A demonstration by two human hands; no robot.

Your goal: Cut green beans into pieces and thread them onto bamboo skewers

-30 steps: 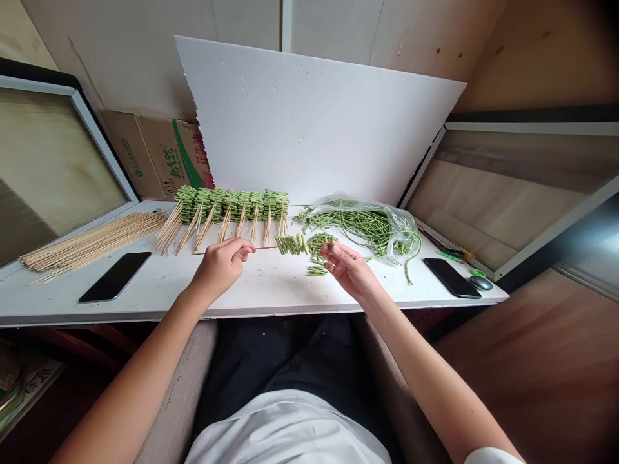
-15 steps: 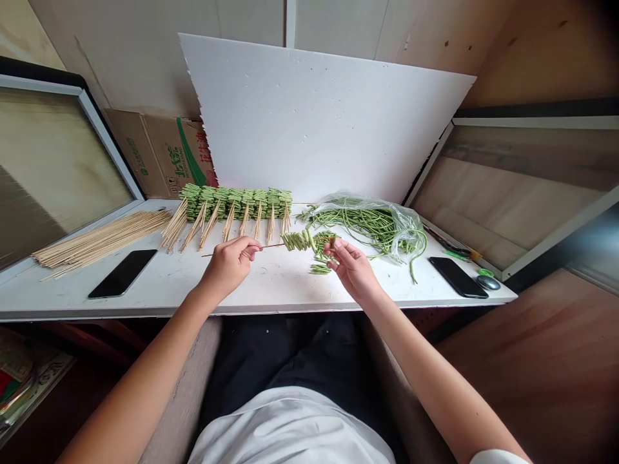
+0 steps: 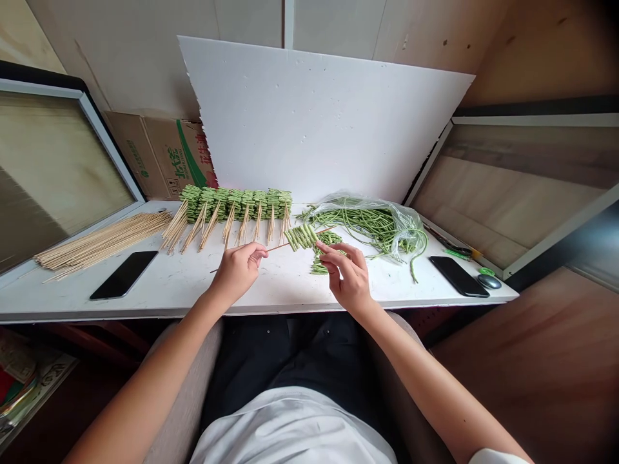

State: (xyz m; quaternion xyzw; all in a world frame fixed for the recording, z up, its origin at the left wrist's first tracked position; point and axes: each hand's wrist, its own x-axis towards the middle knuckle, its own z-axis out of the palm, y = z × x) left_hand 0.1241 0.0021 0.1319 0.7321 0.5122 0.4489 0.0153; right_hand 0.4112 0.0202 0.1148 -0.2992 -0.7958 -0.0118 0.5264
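My left hand (image 3: 239, 267) pinches a thin wooden skewer (image 3: 276, 247) near its lower part, and its tail end sticks out behind the hand. Cut green bean pieces (image 3: 300, 237) are threaded side by side along the skewer, whose tip slants up to the right past them. My right hand (image 3: 347, 270) has its thumb and fingertips closed at the right end of this row, touching the last piece. Under and behind the right hand, more cut green bean pieces (image 3: 319, 266) lie on the white table (image 3: 275, 290), partly hidden.
Finished bean skewers (image 3: 232, 205) are stacked at the back left. Bare skewers (image 3: 104, 241) lie left, behind a phone (image 3: 124, 275). Long green beans (image 3: 365, 219) spill from a clear plastic bag (image 3: 403, 222). A second phone (image 3: 458, 276) and a mouse (image 3: 488, 281) are at right.
My right hand has moved from the skewer's tip back to the row. The pieces now sit closer together, and the skewer has tilted up to the right. My left hand shifted slightly right.
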